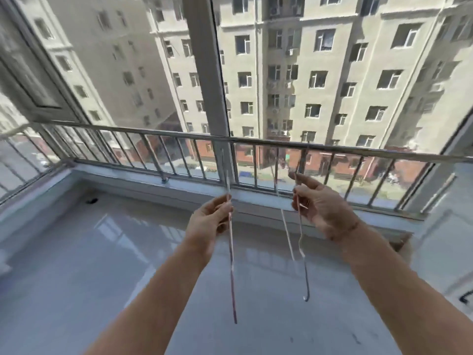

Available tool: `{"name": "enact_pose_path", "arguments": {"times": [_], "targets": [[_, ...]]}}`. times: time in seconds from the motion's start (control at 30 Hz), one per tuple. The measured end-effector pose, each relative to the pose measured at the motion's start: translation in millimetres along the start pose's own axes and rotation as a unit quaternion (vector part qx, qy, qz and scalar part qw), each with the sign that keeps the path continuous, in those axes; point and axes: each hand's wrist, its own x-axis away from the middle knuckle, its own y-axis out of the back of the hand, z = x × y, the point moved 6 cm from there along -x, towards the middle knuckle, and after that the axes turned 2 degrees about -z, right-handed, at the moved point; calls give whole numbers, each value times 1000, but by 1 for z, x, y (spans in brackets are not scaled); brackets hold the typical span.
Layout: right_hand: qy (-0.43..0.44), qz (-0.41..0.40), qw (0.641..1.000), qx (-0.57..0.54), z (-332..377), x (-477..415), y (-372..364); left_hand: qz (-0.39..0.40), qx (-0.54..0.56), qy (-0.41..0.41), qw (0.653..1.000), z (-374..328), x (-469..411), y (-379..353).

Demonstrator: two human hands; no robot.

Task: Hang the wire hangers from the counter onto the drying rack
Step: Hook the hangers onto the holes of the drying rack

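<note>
1. While both arms reach out over the counter, the left hand (212,217), at about 7 o'clock from centre, pinches a pinkish wire hanger (231,252) seen edge-on, with thumb and fingers curled round its wire.
2. At 4 o'clock, the right hand (318,206) pinches a paler second hanger (303,252). Its curved end, likely the hook, hangs toward 6 o'clock, so I judge it needs turning hook-up.
3. Hang one at a time, keep the wires apart, and seat each hook fully over the bar.
4. No drying rack is plainly in view. A steel railing (256,140) runs from 9 to 3 o'clock just beyond the hands.
5. A glossy pale counter (102,252) lies below, and the window (332,73) at 12 o'clock shows apartment blocks.
</note>
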Motion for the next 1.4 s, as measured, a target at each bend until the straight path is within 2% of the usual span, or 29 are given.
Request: {"name": "enact_pose_path", "arguments": {"times": [0.33, 0.57, 0.7, 1.13, 1.4], "targets": [[-62, 176, 980, 70, -68, -20, -205, -138, 38, -59, 988, -58, 18, 199], [-85, 276, 952, 97, -101, -63, -318, -245, 56, -94, 963, -98, 13, 288], [-103, 300, 945, 83, -116, -90, -382, -289, 70, -114, 948, -125, 1, 330], [-160, 391, 902, 90, -176, -126, -564, -350, 101, -139, 921, -179, -35, 469], [-142, 408, 900, 63, -209, -137, -693, -348, 87, -148, 922, -233, -56, 585]]}}
